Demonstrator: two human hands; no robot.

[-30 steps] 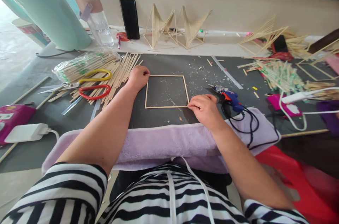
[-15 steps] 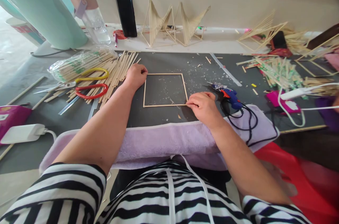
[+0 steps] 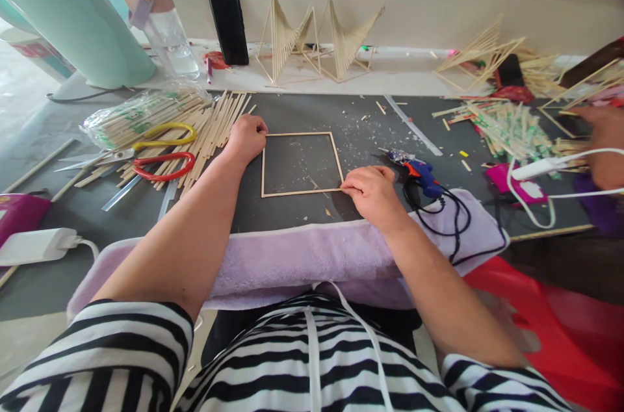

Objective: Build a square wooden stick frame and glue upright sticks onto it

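A square frame of thin wooden sticks (image 3: 297, 192) lies flat on the dark grey table. My left hand (image 3: 247, 137) has its fingers closed on the frame's far left corner. At the near right corner, my right hand (image 3: 371, 194) pinches the frame between thumb and fingers. Right of that hand rests a blue and orange glue gun (image 3: 426, 179) with a coiled black cable. Loose sticks (image 3: 221, 123) and scissors with yellow and red handles (image 3: 163, 168) lie left of my left hand.
Stick models (image 3: 344, 41) and a black phone (image 3: 228, 25) stand along the wall. A lilac towel (image 3: 307, 256) covers the near edge. Bottles stand at the far left. Another person's hand (image 3: 607, 139) is at the far right, near more sticks and a white cable.
The view has shifted slightly. Another person's hand has come further into view at the right. My hands keep their places at the frame's corners.
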